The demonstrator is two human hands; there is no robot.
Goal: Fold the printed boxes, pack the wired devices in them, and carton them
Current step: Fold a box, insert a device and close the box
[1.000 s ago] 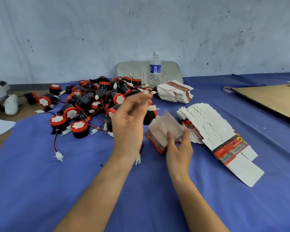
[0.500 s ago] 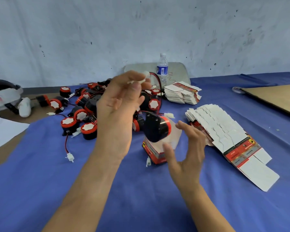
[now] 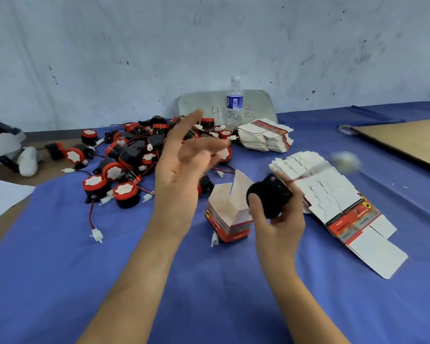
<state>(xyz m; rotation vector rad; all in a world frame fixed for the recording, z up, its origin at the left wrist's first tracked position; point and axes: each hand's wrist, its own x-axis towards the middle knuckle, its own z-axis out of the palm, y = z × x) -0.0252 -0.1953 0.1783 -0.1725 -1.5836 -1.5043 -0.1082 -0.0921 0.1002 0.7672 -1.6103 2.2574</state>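
My right hand grips a black wired device just right of an open red and white printed box that stands upright on the blue cloth. The device's wire swings out to the right, its white plug blurred in the air. My left hand hovers above the table left of the box, fingers spread and holding nothing. A heap of black and red wired devices lies behind my left hand. Flat printed box blanks fan out to the right.
A second stack of box blanks sits at the back beside a water bottle. A brown cardboard sheet lies at the far right. One loose white plug on red and black wire lies front left of the heap.
The device passed from hanging by its wire under my left hand into my right hand. My left hand let go of the wire and opened; the plug now swings to the right.
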